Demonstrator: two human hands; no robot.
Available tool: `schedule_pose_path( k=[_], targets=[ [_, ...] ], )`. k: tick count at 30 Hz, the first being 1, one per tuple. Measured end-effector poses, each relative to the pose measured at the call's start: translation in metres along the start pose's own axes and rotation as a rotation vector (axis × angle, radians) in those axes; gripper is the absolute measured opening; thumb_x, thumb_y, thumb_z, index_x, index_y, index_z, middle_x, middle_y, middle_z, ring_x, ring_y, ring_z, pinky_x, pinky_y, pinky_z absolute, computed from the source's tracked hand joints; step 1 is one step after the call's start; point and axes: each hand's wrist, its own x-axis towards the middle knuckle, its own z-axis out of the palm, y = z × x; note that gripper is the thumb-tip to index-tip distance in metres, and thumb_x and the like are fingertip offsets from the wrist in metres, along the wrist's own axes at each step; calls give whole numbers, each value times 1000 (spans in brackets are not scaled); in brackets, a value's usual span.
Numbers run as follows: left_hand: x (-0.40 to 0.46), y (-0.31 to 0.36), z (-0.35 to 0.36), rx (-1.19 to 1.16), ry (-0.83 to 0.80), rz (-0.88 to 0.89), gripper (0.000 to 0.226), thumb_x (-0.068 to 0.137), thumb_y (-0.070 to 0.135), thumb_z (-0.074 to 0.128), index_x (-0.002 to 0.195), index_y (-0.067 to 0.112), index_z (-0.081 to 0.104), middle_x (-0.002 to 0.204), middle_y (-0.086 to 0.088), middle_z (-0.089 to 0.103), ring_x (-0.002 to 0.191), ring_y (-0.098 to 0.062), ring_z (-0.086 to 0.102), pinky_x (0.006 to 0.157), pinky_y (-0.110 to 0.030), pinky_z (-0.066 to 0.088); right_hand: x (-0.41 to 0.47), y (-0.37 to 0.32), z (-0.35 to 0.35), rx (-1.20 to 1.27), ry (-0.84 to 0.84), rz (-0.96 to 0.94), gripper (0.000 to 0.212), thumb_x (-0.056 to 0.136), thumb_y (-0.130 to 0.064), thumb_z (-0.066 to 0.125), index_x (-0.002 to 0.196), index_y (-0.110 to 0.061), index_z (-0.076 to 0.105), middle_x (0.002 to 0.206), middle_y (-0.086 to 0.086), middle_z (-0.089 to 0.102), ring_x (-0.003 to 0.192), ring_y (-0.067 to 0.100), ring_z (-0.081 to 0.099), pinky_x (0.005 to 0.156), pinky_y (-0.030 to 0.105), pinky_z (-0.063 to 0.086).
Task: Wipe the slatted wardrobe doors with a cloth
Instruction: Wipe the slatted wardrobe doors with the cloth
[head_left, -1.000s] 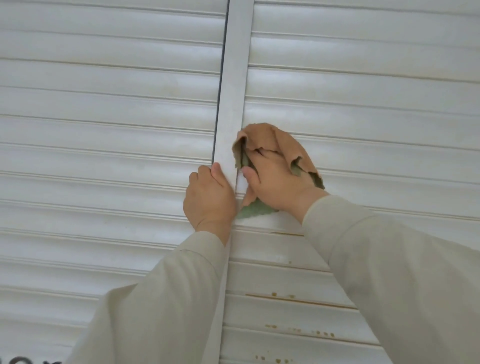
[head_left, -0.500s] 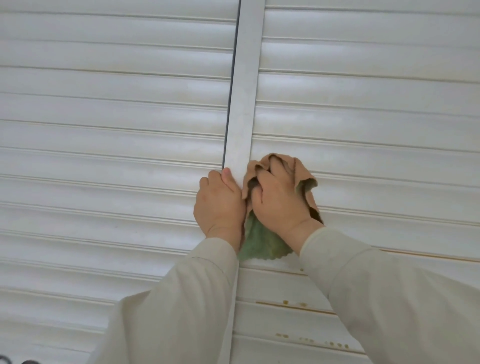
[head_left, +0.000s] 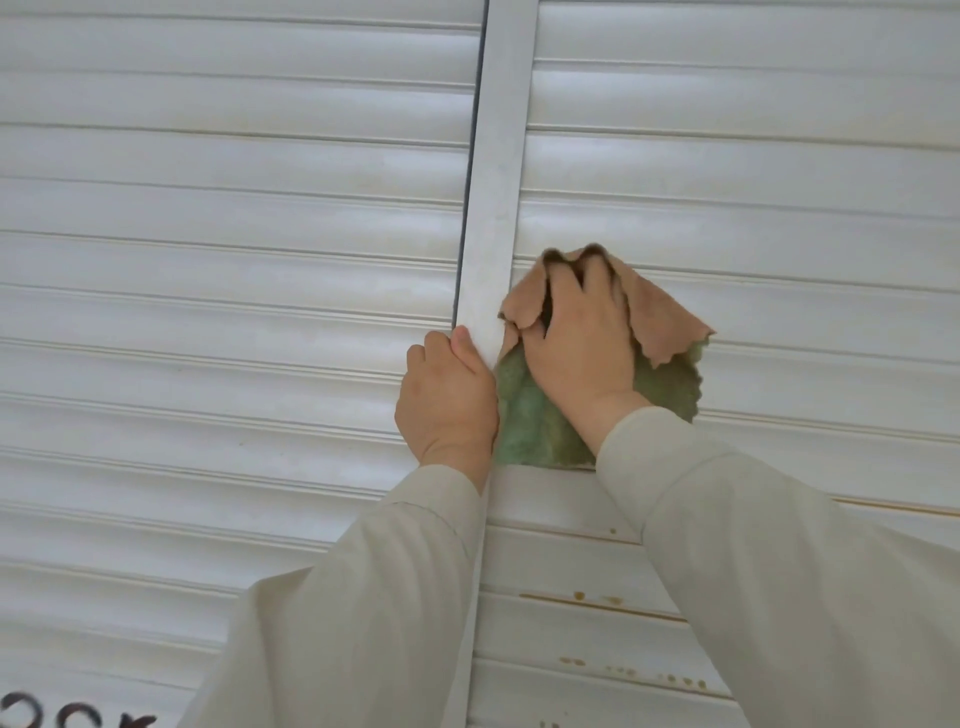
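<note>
Head view, looking up at two white slatted doors. The right hand (head_left: 582, 358) presses a cloth (head_left: 670, 384) flat against the slats of the right door (head_left: 753, 182), just beside its vertical stile (head_left: 498, 208); the fingers (head_left: 597, 280) are curled into the bunched tan upper part of the cloth, clamping it so that it travels with the hand, while the green underside spreads below the palm against the slat. The left hand (head_left: 447, 405) grips the stile edge at the seam between the doors, thumb on its face and fingers wrapped round the edge toward the left door (head_left: 234, 260), probably to steady the panel against the wiping pressure. Brownish specks (head_left: 579, 596) dot the lower slats of the right door, below the cloth, which suggests that this area is not yet wiped. Both sleeves (head_left: 779, 545) reach upward.
</note>
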Motion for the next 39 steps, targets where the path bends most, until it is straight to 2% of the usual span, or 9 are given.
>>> schedule_pose_path(
  k=[6,10,13,18,27,30,33,36,39],
  targets=[
    [2,-1,1,14,-2,-2,45,106,43,23,109,12,55,111,-9,56,97,-38,56,70,-36,30,-66,10,16,112,-88,-161,32,83,-18,49,106,-7,68,104,19,59,97,28,42,91,39,41],
    [0,-2,2,3,30,8,45,106,43,23,109,12,56,111,-10,57,97,-38,57,71,-36,30,-99,39,12,25,-135,-252,28,88,-16,48,104,-6,69,103,16,62,97,34,54,89,43,48],
    [-1,-2,2,10,40,1,45,106,43,23,108,12,56,110,-10,57,96,-39,57,71,-37,30,-97,59,-4,-10,-49,-205,21,89,-15,52,97,-5,70,99,15,64,94,32,55,91,43,44],
    [-1,-2,4,23,60,0,45,106,42,24,107,12,57,106,-9,58,92,-37,56,70,-37,29,-106,105,-23,-85,23,-89,34,85,-23,46,98,2,66,100,23,64,101,32,43,98,43,32],
    [-1,0,6,111,169,119,59,98,44,16,97,4,59,98,-18,60,92,-40,55,73,-45,38,-110,73,-22,-12,-76,4,36,86,-25,44,98,0,67,96,19,66,93,35,58,97,40,37],
    [-2,9,6,166,239,144,41,97,34,35,100,1,60,107,-21,57,97,-41,55,75,-48,40,-110,71,-29,23,-215,-10,39,87,-27,40,103,-4,67,102,15,65,97,34,60,97,45,47],
    [-10,29,7,184,292,429,20,88,18,55,101,5,64,112,-18,59,97,-39,56,77,-45,42,-107,76,-39,29,-257,-45,39,87,-28,40,103,-6,67,103,12,65,98,32,60,96,44,48],
    [-41,73,25,123,125,847,28,81,12,62,109,10,67,122,-12,61,107,-34,56,89,-43,37,-104,80,-44,69,-274,-82,38,85,-26,44,104,-3,68,105,15,65,102,34,58,97,45,46],
    [-54,106,44,131,-30,847,38,90,30,53,125,17,61,141,-8,53,128,-29,47,105,-42,32,-100,100,-57,82,-270,-108,37,84,-24,47,104,-3,69,106,15,64,103,34,56,95,44,45]
  ],
)
